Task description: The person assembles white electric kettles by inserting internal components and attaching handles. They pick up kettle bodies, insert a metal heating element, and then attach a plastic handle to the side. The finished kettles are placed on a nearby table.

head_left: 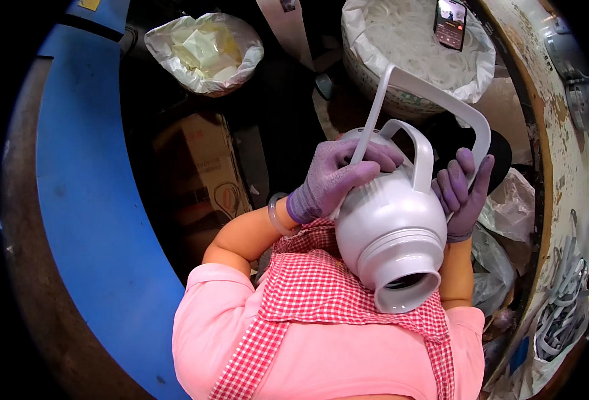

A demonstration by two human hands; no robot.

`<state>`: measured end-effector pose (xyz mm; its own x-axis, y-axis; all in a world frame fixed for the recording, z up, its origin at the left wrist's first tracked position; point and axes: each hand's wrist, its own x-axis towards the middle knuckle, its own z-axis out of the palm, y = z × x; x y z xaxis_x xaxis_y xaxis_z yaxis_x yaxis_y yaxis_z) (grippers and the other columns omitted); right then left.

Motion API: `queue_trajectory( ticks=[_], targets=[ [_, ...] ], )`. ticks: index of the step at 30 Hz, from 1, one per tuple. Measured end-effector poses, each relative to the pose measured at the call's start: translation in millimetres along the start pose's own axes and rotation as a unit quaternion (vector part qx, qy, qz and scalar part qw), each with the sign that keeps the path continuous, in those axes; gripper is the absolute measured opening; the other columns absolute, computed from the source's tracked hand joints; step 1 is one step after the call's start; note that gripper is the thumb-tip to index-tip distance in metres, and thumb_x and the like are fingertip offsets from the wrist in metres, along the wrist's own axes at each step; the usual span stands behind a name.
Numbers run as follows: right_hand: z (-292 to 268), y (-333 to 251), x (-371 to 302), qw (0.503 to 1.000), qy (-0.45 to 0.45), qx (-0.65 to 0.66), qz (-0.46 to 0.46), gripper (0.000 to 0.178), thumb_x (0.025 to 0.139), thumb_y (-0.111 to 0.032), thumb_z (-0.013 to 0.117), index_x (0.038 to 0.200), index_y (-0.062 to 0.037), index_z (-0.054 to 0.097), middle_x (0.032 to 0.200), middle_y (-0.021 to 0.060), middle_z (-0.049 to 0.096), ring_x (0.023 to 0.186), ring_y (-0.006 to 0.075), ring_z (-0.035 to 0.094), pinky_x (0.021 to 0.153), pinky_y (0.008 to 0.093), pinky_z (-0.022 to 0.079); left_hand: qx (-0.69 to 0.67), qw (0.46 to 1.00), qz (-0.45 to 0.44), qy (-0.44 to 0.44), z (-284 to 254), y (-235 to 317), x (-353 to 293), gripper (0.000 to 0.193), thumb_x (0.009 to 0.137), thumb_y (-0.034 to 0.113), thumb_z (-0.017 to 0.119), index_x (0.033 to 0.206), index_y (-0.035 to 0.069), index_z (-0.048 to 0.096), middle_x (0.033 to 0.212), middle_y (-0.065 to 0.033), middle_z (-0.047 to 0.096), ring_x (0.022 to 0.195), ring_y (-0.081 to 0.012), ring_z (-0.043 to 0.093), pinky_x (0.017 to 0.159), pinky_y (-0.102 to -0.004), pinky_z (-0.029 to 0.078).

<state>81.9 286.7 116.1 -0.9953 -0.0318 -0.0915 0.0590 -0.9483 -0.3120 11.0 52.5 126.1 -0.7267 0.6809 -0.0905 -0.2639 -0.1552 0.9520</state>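
Observation:
A glossy pale-lilac vacuum flask body [389, 212] lies tilted against my apron, its open round neck [408, 283] toward me. A fixed side handle [422, 157] curves out of its upper side. A long U-shaped carrying handle [434, 100] of the same colour arches over the far end. My left hand [338, 175], in a purple-grey glove, is closed around the left arm of the carrying handle, against the flask. My right hand [464, 190], gloved alike, grips the handle's right arm beside the flask. Whether the handle's ends are joined to the flask is hidden by my hands.
A lined basket of translucent rings [394, 40] stands ahead, with a phone [450, 24] on top. A white bag [204, 53] stands far left. A blue panel [101, 220] runs down the left. On the right are a worn table edge [538, 87] and a bag of grey strips [561, 320].

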Motion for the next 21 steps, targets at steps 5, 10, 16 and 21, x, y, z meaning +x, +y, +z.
queue_trajectory(
  ticks=[5,10,16,21],
  targets=[
    [15,-11,0,0.99,0.116,-0.042,-0.065,0.047,0.106,-0.05,0.029,0.091,-0.0114,0.052,0.047,-0.0045,0.028,0.034,0.0087,0.025,0.033,0.024,0.023,0.189,0.936,0.228,0.189,-1,-17,22,0.025,0.095,0.017,0.059,0.108,-0.003,0.068,0.105,-0.0137,0.07,0.091,-0.0225,0.067,0.081,-0.0333,0.054],
    [15,-8,-3,0.998,0.034,0.046,-0.008,0.041,0.106,-0.045,0.035,0.095,-0.0102,0.053,0.05,-0.0015,0.035,0.035,0.0118,0.031,0.034,0.0272,0.027,0.083,0.978,0.178,0.069,17,-5,13,0.048,0.093,0.035,0.058,0.119,-0.006,0.056,0.122,-0.0206,0.061,0.107,-0.0293,0.059,0.095,-0.0418,0.047],
    [29,-6,-26,0.983,0.151,-0.098,-0.033,0.047,0.105,-0.051,0.034,0.091,-0.0101,0.053,0.051,-0.0005,0.038,0.038,0.0108,0.032,0.038,0.0248,0.028,-0.03,0.993,-0.11,0.002,37,43,4,0.063,0.091,0.041,0.056,0.128,-0.01,0.054,0.123,-0.0223,0.064,0.115,-0.0286,0.062,0.104,-0.0406,0.044],
    [29,3,-42,0.98,0.139,-0.072,-0.126,0.048,0.106,-0.048,0.035,0.099,-0.0056,0.055,0.052,-0.0001,0.041,0.039,0.0101,0.033,0.04,0.0239,0.028,0.12,0.992,0.005,0.04,24,4,8,0.045,0.1,0.035,0.043,0.117,-0.004,0.058,0.115,-0.0195,0.066,0.111,-0.0258,0.061,0.101,-0.0401,0.046]
  ],
)
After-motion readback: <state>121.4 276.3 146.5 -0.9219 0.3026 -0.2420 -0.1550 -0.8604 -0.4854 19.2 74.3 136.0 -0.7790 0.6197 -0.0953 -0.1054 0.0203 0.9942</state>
